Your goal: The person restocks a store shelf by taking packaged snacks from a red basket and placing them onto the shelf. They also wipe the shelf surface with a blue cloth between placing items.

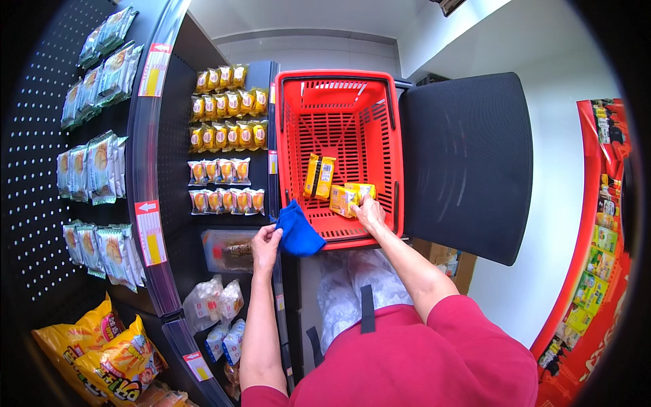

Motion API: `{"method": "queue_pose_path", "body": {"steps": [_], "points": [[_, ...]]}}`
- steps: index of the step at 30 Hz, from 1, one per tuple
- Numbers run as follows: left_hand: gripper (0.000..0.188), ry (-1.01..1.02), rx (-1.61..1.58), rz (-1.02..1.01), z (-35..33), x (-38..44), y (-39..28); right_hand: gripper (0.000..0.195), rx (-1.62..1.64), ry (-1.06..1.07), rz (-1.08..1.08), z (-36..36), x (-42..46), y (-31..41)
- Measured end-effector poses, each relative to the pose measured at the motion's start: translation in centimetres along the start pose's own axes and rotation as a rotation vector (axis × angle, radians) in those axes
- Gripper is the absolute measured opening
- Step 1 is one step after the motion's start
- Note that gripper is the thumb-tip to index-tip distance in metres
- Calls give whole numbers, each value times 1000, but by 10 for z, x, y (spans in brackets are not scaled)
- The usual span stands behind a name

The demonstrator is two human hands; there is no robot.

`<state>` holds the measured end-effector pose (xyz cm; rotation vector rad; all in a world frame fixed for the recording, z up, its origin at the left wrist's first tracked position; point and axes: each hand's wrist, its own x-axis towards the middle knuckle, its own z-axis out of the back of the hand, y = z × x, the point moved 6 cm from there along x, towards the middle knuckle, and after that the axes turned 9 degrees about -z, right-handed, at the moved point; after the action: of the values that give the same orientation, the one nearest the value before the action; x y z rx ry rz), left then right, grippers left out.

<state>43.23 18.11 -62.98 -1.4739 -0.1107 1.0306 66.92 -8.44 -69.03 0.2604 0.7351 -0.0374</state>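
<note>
My left hand (266, 248) pinches a blue cloth (300, 231) that hangs over the near left corner of a red plastic shopping basket (335, 234). Inside the basket, my right hand (371, 212) grips the edge of a small yellow snack packet (362, 189). Touching it on the left is another yellow packet (343, 200). A larger yellow packet (319, 176) with a dark stripe leans farther left on the basket floor. The slotted base and walls of the basket show behind them.
Left, a black shelf holds rows of wrapped yellow cakes (229, 135), white-wrapped cakes (227, 201) and a clear plastic box (229, 249). Nearer are pegboard shelving (33, 168) and large yellow snack bags (122, 361). A black chair back (468, 163) stands right of the basket.
</note>
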Motion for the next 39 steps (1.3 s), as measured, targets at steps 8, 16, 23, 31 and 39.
{"method": "queue_pose_path", "body": {"steps": [8, 16, 23, 31, 39], "points": [[19, -183, -49, -65, 15, 5, 21, 30, 66, -34, 169, -8, 4, 24], [29, -368, 96, -190, 18, -24, -34, 27, 70, -188, 423, 65, -37, 38], [36, -80, -196, -163, -32, -70, -100, 23, 709, 526, 373, 159, -95, 56], [45, 161, -482, -193, -41, -120, -219, 24, 870, 816, 455, 214, -167, 108], [41, -139, -560, -415, 10, -186, -287, 64, 815, 634, 908, 252, -257, 177]]}}
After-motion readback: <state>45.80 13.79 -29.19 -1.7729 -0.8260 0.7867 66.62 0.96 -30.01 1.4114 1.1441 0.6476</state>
